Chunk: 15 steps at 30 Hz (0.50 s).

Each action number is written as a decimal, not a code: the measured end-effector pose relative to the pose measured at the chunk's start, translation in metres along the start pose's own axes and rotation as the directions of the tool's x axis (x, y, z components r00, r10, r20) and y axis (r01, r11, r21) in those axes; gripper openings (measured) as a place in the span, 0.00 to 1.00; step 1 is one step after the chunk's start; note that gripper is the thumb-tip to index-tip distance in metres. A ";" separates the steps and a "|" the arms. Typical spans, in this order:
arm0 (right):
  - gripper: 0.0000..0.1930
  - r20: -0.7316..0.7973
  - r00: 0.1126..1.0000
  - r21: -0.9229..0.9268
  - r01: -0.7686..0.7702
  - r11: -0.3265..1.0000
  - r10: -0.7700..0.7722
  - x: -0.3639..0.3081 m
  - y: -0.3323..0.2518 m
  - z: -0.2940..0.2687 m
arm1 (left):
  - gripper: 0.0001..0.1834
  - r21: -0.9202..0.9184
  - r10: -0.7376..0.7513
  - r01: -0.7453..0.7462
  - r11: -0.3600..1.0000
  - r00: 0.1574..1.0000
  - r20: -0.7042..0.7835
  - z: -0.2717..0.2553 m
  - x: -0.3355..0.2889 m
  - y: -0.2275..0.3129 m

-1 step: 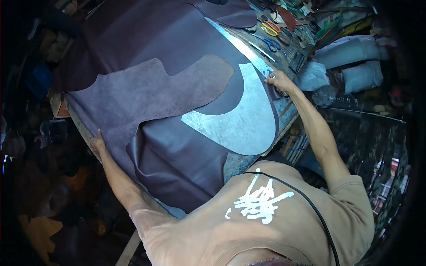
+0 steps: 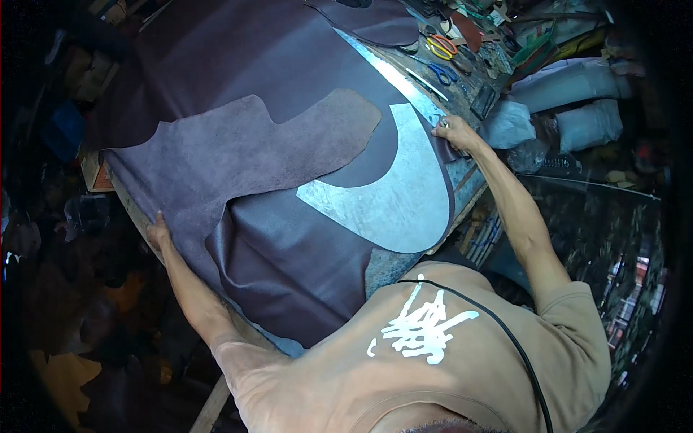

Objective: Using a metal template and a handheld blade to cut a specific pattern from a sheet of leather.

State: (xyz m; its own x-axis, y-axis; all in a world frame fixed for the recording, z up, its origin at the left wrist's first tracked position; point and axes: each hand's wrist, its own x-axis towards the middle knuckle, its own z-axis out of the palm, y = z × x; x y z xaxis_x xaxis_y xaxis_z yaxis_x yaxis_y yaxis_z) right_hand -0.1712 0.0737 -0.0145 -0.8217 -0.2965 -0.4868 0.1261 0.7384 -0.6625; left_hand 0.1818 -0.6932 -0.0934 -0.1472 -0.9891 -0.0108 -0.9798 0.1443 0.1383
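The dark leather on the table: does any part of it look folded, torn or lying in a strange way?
The leather hide is folded back on itself: a rough suede flap lies over the smooth side. A curved piece is missing, baring the grey table. The left hand and the right hand grip opposite edges. No tear shows.
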 end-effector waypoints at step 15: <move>0.15 -0.100 0.989 -0.214 0.084 0.973 -0.108 0.010 -0.007 0.011 | 0.31 0.041 0.010 -0.012 0.999 0.999 0.054 0.006 0.056 -0.043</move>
State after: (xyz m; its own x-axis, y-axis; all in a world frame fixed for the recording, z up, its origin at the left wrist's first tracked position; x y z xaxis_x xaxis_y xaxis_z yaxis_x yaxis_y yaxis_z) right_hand -0.1746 0.0590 -0.0214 -0.8821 -0.3122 -0.3529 -0.0657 0.8232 -0.5640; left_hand 0.2152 -0.7546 -0.1062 -0.1642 -0.9845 -0.0624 -0.9827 0.1577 0.0975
